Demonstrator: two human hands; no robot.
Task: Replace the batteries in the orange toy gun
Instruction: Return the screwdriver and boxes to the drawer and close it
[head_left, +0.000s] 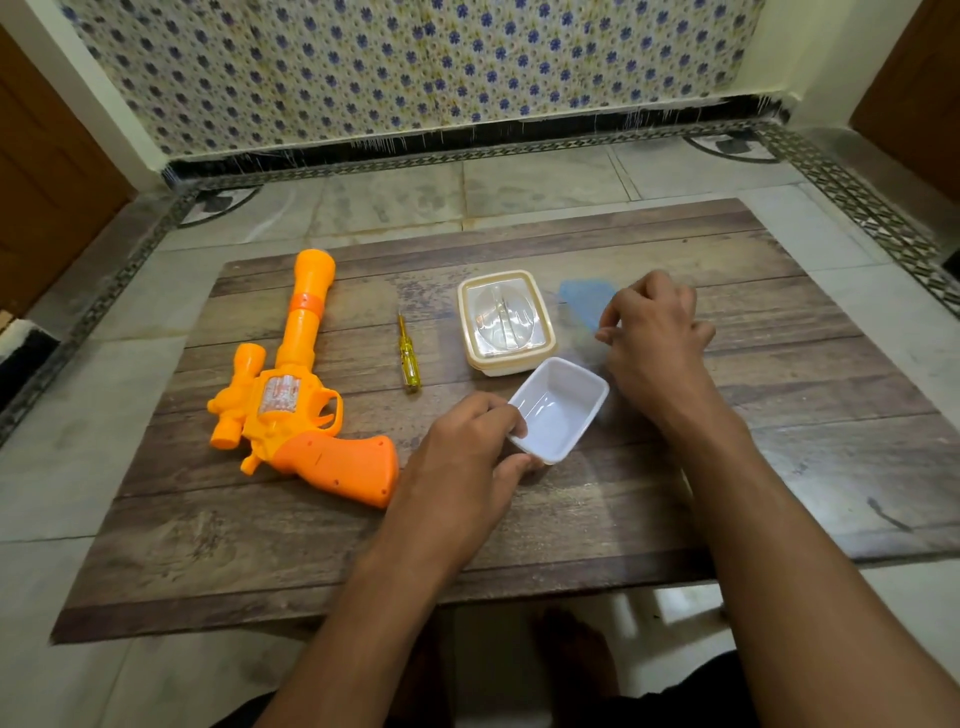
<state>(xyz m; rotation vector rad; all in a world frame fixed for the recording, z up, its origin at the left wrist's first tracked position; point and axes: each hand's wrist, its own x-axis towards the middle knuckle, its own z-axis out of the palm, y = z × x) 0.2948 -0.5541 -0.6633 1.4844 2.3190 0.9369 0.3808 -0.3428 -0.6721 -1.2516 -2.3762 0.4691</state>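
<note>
Left hand (462, 457) around white tub (558, 410) near corner; right hand (654, 332) curled, grasp indiscernible.

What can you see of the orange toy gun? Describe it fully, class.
The orange toy gun lies on its side on the wooden board, left of the yellow screwdriver. Glossy plastic: long barrel pointing away, scope alongside, trigger in its guard, silvery panel on the body, darker orange grip nearest the person. Only the board touches it.
</note>
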